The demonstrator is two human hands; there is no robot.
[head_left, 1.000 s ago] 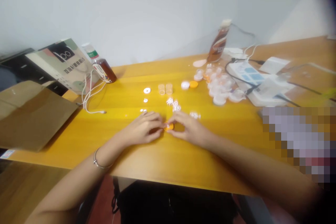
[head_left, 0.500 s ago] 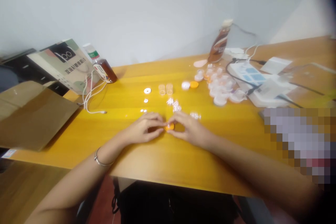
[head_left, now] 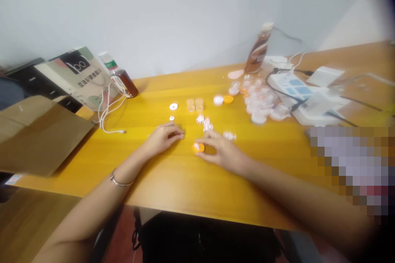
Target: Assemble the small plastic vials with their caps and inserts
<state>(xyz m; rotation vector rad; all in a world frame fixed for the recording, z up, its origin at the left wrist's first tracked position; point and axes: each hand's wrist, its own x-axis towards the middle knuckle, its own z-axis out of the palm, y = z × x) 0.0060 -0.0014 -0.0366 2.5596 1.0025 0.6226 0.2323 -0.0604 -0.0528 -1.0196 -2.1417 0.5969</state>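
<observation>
My right hand [head_left: 224, 151] grips a small round orange cap [head_left: 198, 148] between thumb and fingers, low over the table. Something small and whitish lies on the cap, too blurred to name. My left hand [head_left: 166, 137] is to the left, apart from the cap. Its fingertips are pressed together, and anything between them is hidden. Just beyond that hand lie a small white piece [head_left: 172, 118] and a white ring-shaped disc [head_left: 173, 107]. Small white gear-like pieces [head_left: 206, 123] sit beyond my right hand, with another white cluster [head_left: 229, 136] beside it.
Two clear small cups [head_left: 195, 105] stand mid-table, near a white round piece [head_left: 218, 100] and another orange cap [head_left: 228, 99]. Right are a heap of clear containers [head_left: 259, 102], a brown drink bottle [head_left: 258, 51] and a power strip [head_left: 296, 90]. Left are a cardboard box [head_left: 43, 135] and a white cable [head_left: 106, 123].
My left hand has let go of the orange cap and moved left, now covering where two tiny white pieces lay. My right hand stays on the cap.
</observation>
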